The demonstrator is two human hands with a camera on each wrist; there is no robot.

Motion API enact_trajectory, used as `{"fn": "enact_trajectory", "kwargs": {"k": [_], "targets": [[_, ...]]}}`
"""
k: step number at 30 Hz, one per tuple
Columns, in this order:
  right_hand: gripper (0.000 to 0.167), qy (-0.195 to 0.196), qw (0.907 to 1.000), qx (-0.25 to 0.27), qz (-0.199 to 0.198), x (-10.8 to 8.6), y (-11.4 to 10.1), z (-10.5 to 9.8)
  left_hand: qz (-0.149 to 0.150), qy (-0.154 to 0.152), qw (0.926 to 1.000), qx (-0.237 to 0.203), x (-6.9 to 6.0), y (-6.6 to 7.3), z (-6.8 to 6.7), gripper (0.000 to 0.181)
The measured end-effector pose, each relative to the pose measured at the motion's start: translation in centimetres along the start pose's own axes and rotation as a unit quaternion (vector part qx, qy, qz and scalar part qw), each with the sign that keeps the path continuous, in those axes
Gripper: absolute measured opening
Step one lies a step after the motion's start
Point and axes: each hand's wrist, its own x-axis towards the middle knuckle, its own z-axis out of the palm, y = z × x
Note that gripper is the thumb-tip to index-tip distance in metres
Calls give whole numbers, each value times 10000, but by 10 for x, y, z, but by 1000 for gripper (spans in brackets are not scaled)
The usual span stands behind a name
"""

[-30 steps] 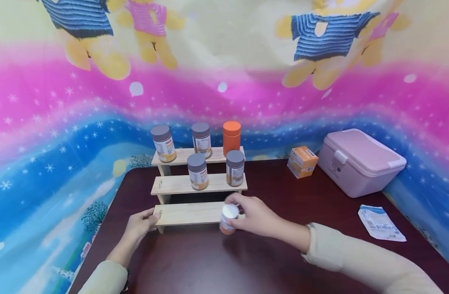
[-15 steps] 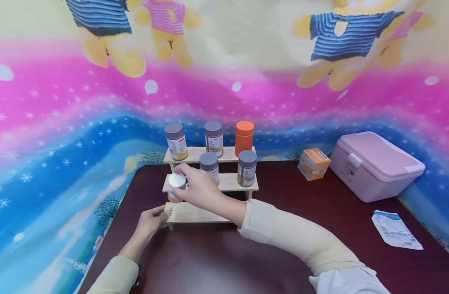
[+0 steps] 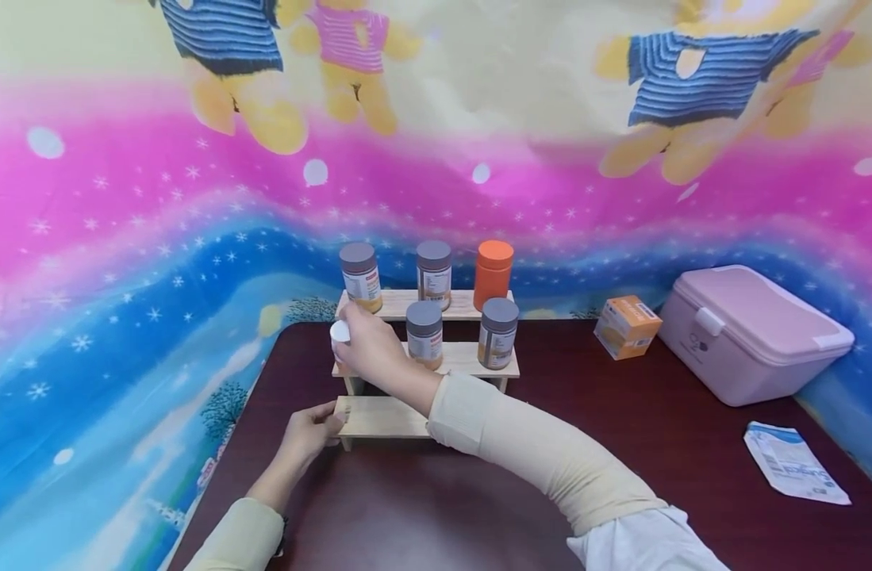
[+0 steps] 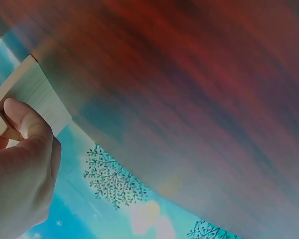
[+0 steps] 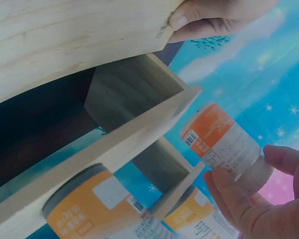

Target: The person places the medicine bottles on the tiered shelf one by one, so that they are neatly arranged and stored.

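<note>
A small jar with a white lid (image 3: 340,331) and an orange-and-white label is held by my right hand (image 3: 378,347) at the left end of the rack's middle tier. In the right wrist view that jar (image 5: 222,137) is pinched near its lid between thumb and fingers, its base close to the shelf board; I cannot tell if they touch. My left hand (image 3: 305,438) grips the left end of the three-tier wooden rack's bottom board (image 3: 386,419), thumb on top. Grey-lidded jars (image 3: 424,337) stand on the middle and top tiers, with an orange jar (image 3: 494,277) at the top right.
On the dark table (image 3: 585,428), an orange-and-white box (image 3: 627,327) stands right of the rack. Beside it are a pink lidded case (image 3: 757,333) and a white-and-blue packet (image 3: 796,464). A printed cloth (image 3: 550,190) hangs behind the table.
My right hand has carried the white-lidded jar from the bottom tier's right end up and left to the middle tier's left end. My left hand keeps its grip on the rack.
</note>
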Motion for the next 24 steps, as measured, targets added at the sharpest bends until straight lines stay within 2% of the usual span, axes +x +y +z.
{"fn": "enact_trajectory", "kwargs": {"k": [7,13,17,21,24], "targets": [[43,-156,9994,-150,273,3,9,3,33,-67,10000,1,2,2,5,42],[47,-373,9984,-392,180,4,11,1,43,-41,10000,-62,-1,4,8,42],[64,-539,9964,-642,151,3,9,-2,-2,-35,10000,-69,-2,3,10,42],[81,-379,9963,-763,88,-4,2,-15,5,-37,10000,32,2,3,4,42],[77,-179,9939,-1067,-213,-16,-4,-31,-79,-48,9997,222,5,3,-2,43]]}}
